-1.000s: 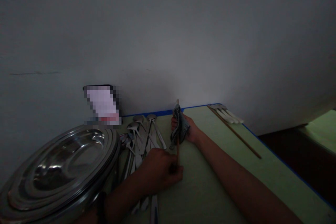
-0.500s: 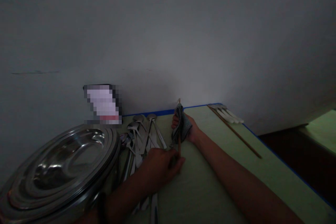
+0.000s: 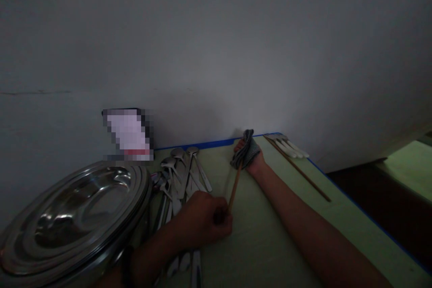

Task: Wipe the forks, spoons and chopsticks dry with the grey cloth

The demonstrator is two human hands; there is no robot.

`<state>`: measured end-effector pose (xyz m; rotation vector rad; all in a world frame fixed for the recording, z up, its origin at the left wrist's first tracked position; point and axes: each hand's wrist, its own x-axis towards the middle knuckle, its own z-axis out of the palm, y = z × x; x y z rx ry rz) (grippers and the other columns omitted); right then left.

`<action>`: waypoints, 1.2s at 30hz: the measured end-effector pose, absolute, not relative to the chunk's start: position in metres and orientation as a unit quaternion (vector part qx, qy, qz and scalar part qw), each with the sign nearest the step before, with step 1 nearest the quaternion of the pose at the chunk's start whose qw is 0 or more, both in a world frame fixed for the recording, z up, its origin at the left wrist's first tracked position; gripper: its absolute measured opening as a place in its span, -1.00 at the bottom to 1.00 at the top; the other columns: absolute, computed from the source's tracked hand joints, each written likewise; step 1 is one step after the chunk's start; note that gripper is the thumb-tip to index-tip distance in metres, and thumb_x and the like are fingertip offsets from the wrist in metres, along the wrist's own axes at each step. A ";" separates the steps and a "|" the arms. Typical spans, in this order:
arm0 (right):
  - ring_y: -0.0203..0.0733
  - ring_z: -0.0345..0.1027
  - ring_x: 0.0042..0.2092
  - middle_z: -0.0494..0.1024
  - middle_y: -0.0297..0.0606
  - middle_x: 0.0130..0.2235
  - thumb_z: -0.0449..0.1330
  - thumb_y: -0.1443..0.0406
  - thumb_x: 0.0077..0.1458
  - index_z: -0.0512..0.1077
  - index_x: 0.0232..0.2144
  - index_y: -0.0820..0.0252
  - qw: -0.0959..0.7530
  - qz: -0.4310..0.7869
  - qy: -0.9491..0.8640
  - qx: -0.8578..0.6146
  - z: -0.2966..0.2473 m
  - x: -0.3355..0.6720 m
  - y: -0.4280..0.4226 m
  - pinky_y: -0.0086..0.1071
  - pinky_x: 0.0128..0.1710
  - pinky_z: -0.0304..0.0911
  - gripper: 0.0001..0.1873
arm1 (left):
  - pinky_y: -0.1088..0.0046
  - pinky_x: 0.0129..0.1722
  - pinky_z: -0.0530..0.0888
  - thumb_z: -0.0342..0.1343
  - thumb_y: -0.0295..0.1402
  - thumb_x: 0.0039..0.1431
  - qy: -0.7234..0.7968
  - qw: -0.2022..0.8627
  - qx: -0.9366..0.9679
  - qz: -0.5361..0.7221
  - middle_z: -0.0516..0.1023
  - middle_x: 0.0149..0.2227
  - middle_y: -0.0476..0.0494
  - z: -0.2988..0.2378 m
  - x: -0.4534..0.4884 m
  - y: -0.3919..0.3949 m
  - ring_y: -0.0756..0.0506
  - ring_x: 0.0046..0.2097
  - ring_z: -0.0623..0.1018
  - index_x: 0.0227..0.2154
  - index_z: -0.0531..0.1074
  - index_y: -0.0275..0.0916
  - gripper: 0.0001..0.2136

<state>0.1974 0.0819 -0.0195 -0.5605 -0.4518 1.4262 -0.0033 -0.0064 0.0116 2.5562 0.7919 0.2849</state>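
My left hand [image 3: 211,218] pinches the near end of a wooden chopstick [image 3: 235,186], which slants away from me over the table. A dark checked cloth [image 3: 248,150] is wrapped round the chopstick's far end, and my right hand [image 3: 254,157] is closed on that cloth. The far tip is hidden inside the folds. Left of my left hand lies a loose pile of metal spoons [image 3: 178,153] and other cutlery, partly covered by my hand and forearm. On the right, another wooden chopstick [image 3: 303,173] lies beside several forks [image 3: 286,146] with white handles.
Shiny oval metal trays [image 3: 23,229] are stacked at the left. A phone-like device [image 3: 128,132], its screen blurred out, leans on the wall [image 3: 216,45] behind. The pale green table [image 3: 270,225] has a blue edge along the back and right.
My right hand has moved right with the cloth, and the chopstick now tilts more. More of its near length shows. My left hand has come slightly nearer to me.
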 end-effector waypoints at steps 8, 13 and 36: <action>-0.43 0.07 -0.71 0.19 -0.49 -0.75 -0.18 0.33 0.17 0.22 -0.66 0.17 0.713 0.649 -0.137 -0.226 -0.015 0.200 0.082 -0.55 -0.67 0.09 -0.60 | 0.59 -0.55 0.12 0.00 -0.41 -0.04 0.288 0.227 0.924 0.109 0.26 -0.69 0.11 0.013 -0.005 -0.008 0.09 -0.62 0.26 -0.65 0.35 -0.27 -0.85; -0.44 0.07 -0.71 0.20 -0.50 -0.74 -0.08 0.27 0.14 0.26 -0.62 0.17 0.700 0.662 -0.156 -0.220 -0.020 0.171 0.072 -0.56 -0.67 0.07 -0.67 | 0.60 -0.60 0.09 -0.05 -0.37 0.02 0.346 0.245 0.898 0.119 0.25 -0.69 0.09 0.006 -0.002 -0.005 0.09 -0.63 0.25 -0.64 0.38 -0.28 -0.79; -0.43 -0.05 -0.75 0.11 -0.47 -0.79 -0.20 0.23 0.20 0.29 -0.68 0.19 0.702 0.645 -0.171 -0.248 -0.013 0.191 0.082 -0.54 -0.73 -0.06 -0.51 | 0.59 -0.57 0.15 0.02 -0.39 -0.02 0.275 0.225 0.930 0.091 0.38 -0.66 0.05 0.012 -0.004 -0.006 0.05 -0.59 0.38 -0.62 0.41 -0.25 -0.85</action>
